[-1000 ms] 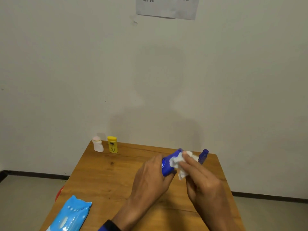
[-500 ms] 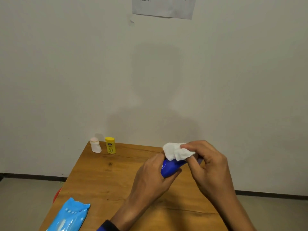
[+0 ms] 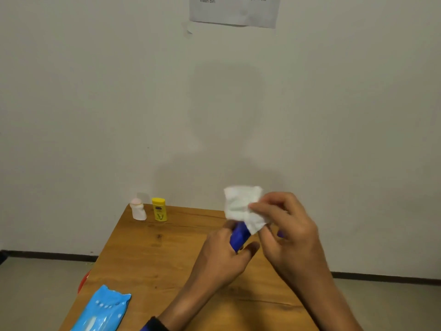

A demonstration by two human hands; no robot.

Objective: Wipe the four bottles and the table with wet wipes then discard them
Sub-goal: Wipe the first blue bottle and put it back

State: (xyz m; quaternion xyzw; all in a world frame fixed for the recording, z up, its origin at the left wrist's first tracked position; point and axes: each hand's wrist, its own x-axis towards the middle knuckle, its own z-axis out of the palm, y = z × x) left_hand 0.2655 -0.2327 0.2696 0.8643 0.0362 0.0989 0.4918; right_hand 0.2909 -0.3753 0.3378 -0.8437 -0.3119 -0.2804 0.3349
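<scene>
My left hand grips a blue bottle above the wooden table, tilted with its top toward the wall. My right hand pinches a crumpled white wet wipe over the bottle's upper end. A sliver of a second blue bottle shows behind my right fingers. A small white bottle and a yellow bottle stand upright at the table's far left corner, against the wall.
A light blue wet wipe pack lies at the table's near left edge. Something red peeks out below the table's left side. A printed paper sheet is taped high on the wall.
My right hand has lifted the wipe from the bottle's side up over its top end. The wipe has spread wider. My left hand still holds the blue bottle.
</scene>
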